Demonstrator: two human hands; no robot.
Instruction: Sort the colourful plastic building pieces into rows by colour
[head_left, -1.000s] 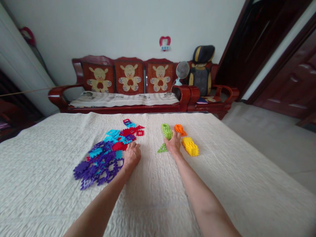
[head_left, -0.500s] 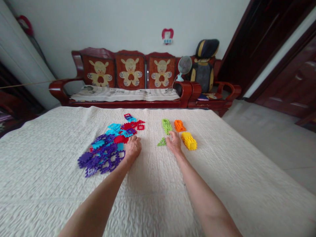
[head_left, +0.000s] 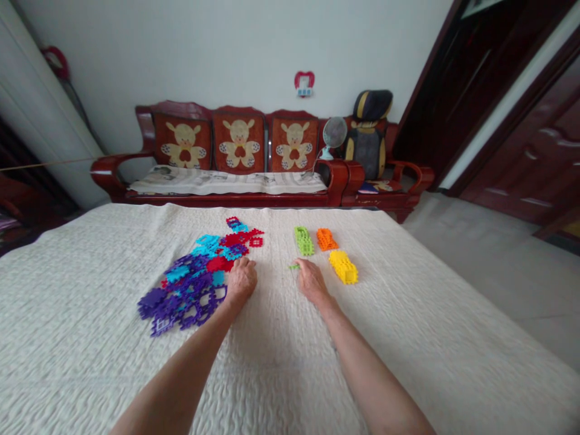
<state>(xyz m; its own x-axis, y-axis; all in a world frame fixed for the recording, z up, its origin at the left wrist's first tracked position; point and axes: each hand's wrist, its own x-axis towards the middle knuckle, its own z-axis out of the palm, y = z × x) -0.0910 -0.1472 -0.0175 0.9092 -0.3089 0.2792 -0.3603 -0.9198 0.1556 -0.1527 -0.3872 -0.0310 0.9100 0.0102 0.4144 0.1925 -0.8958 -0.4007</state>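
My right hand (head_left: 312, 279) pinches a small green triangular piece (head_left: 293, 266), which shows nearly edge-on at the fingertips. Just behind it lies a green stack (head_left: 304, 240), with an orange stack (head_left: 327, 239) and a yellow stack (head_left: 343, 267) to its right. My left hand (head_left: 243, 279) rests with curled fingers at the right edge of a loose pile of purple pieces (head_left: 194, 284), light blue pieces (head_left: 207, 244) and red pieces (head_left: 220, 264). Whatever its fingers may hold is hidden.
A quilted cream cover (head_left: 281, 362) lies under everything. Beyond its far edge stand a red wooden sofa (head_left: 203, 198) with bear cushions, a small fan (head_left: 335, 132) and a chair with a dark backrest (head_left: 366, 151).
My right hand has closed on the green triangular piece, which has tipped from lying flat to nearly edge-on. My left hand stays beside the pile. The camera view has tilted slightly up.
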